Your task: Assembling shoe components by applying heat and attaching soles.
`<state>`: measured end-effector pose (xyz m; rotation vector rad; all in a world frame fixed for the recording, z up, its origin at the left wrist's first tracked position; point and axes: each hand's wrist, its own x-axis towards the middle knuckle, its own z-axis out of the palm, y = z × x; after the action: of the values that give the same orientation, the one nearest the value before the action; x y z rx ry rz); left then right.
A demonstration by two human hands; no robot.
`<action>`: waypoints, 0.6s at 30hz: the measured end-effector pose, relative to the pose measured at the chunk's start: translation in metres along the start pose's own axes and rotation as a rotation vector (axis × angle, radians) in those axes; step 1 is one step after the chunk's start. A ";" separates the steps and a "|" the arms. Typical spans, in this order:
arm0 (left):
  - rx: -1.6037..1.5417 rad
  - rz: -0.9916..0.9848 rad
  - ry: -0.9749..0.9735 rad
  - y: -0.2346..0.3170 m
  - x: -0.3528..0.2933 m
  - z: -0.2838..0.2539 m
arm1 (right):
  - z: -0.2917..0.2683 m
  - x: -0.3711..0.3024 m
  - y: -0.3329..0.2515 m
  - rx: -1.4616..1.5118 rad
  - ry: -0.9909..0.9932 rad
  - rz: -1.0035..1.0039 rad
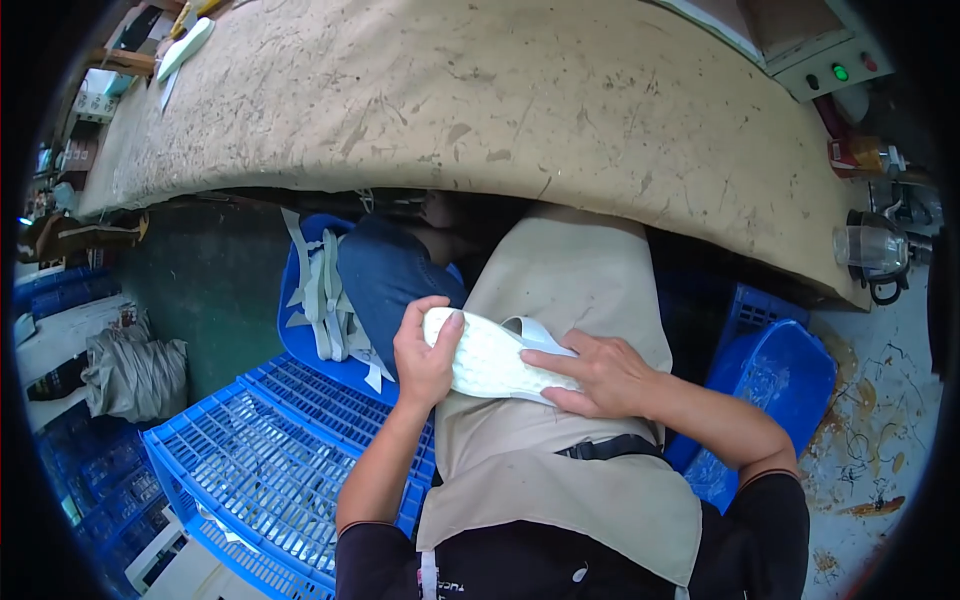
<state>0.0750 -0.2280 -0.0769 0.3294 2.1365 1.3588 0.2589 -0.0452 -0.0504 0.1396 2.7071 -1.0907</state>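
A white sandal sole (487, 358) lies across my lap, over the beige apron (565, 270). A pale strap (530, 330) forms a loop at its far edge, toward the right end. My left hand (425, 355) is closed around the left end, thumb on the upper face and the other fingers partly hidden at the edge and beneath. At the right end, my right hand (600, 374) grips the sandal, with a finger stretched across its upper surface. What the fingers do underneath cannot be seen.
A worktable with a stained tan cover (480, 110) spans the far side. To my left are a blue plastic crate (250, 450) and a blue bin (290, 335) of pale strips. Another blue bin (785, 375) stands right. Another pale sole (186, 48) lies far left on the table.
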 end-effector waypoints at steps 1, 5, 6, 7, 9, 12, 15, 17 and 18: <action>-0.018 -0.024 -0.001 -0.001 -0.002 -0.002 | 0.010 -0.006 0.005 0.090 0.115 -0.042; 0.177 0.168 0.046 -0.007 -0.008 -0.018 | 0.017 -0.013 -0.001 0.327 0.267 0.106; 0.284 0.273 0.064 -0.009 -0.010 -0.020 | 0.018 -0.016 -0.005 0.404 0.286 0.209; 0.389 0.380 0.082 -0.009 -0.011 -0.018 | 0.019 -0.020 -0.007 0.482 0.306 0.313; 0.389 0.528 0.005 0.010 -0.008 -0.009 | 0.010 -0.017 -0.007 0.469 0.271 0.323; 0.409 0.965 -0.156 0.052 -0.004 0.000 | -0.011 -0.003 -0.006 0.445 0.138 0.268; 0.429 1.049 -0.296 0.052 -0.002 0.020 | -0.013 0.001 -0.005 0.416 0.136 0.212; 0.449 1.125 -0.435 0.049 0.001 0.031 | -0.015 0.002 -0.003 0.386 0.129 0.157; 0.448 1.130 -0.448 0.047 0.002 0.033 | -0.016 0.002 -0.003 0.391 0.139 0.166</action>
<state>0.0887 -0.1810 -0.0458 2.0250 1.8254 1.0790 0.2538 -0.0362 -0.0383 0.5100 2.5041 -1.5941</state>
